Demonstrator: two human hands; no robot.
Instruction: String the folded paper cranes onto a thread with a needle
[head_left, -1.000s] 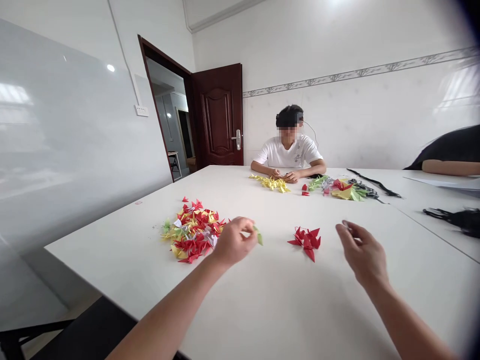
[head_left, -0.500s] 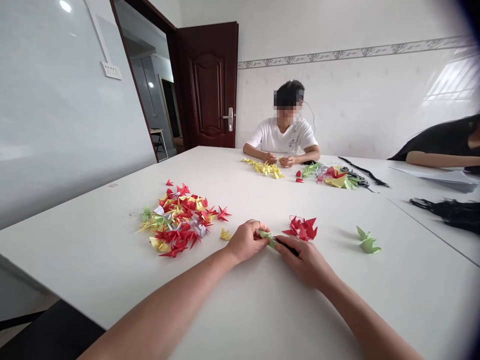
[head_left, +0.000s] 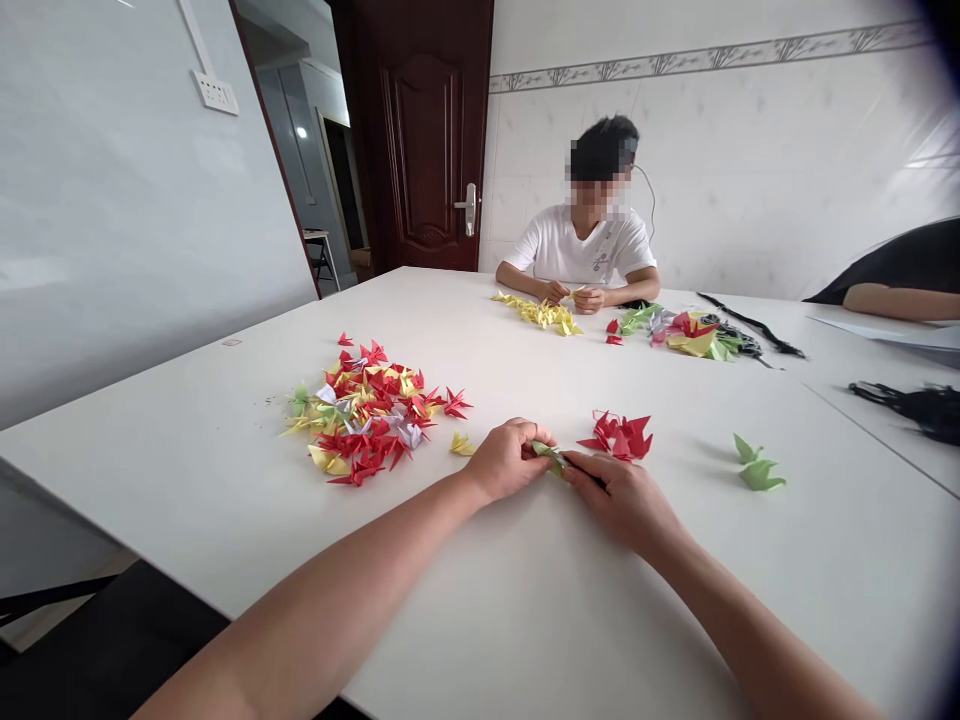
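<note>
My left hand (head_left: 510, 461) pinches a small green folded paper piece (head_left: 550, 457) at mid-table. On its other side my right hand (head_left: 616, 496) is closed by the same piece, with a dark slim object (head_left: 597, 481), partly hidden, between its fingers. Just behind my right hand lie red paper cranes (head_left: 621, 436). A yellow crane (head_left: 462, 445) rests left of my left hand. Farther left spreads a heap of red, yellow, white and green cranes (head_left: 371, 410). Two green cranes (head_left: 760, 474) sit on the right.
Across the white table (head_left: 450, 590), a person in a white shirt (head_left: 585, 250) handles yellow paper near yellow cranes (head_left: 541, 313) and a mixed pile (head_left: 694, 335). Black cords (head_left: 911, 408) lie at the right, near another person's arm (head_left: 900, 302).
The view has tilted down and shifted left, so things appear higher and farther right. Both my hands stay at the green paper. The person opposite has raised a yellow piece slightly.
</note>
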